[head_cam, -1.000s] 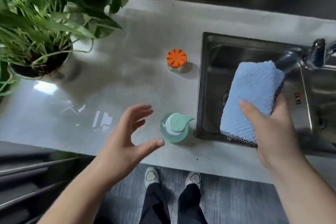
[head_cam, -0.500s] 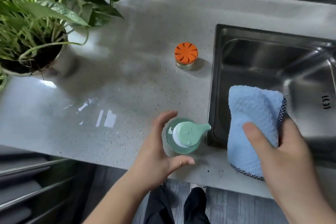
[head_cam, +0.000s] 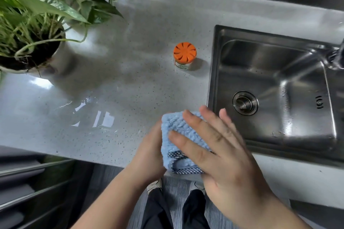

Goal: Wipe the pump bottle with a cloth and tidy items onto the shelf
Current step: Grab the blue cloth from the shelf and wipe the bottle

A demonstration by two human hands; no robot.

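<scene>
A folded light-blue cloth [head_cam: 176,132] with a checked hem lies over the green pump bottle, which is fully hidden beneath it at the counter's front edge. My right hand [head_cam: 219,154] presses flat on top of the cloth, fingers spread. My left hand [head_cam: 149,156] wraps the left side of the covered bottle from beneath the cloth. A small jar with an orange slotted lid [head_cam: 184,55] stands further back on the counter.
A steel sink [head_cam: 216,72] with a drain lies to the right, its faucet [head_cam: 337,57] at the frame's right edge. A potted plant [head_cam: 31,42] fills the back left. A wet patch [head_cam: 89,115] shines on the grey counter. Metal rails [head_cam: 28,188] run below left.
My right hand has carried the cloth leftward from the sink and laid it over the pump bottle. My left hand has closed around the bottle, which is now covered.
</scene>
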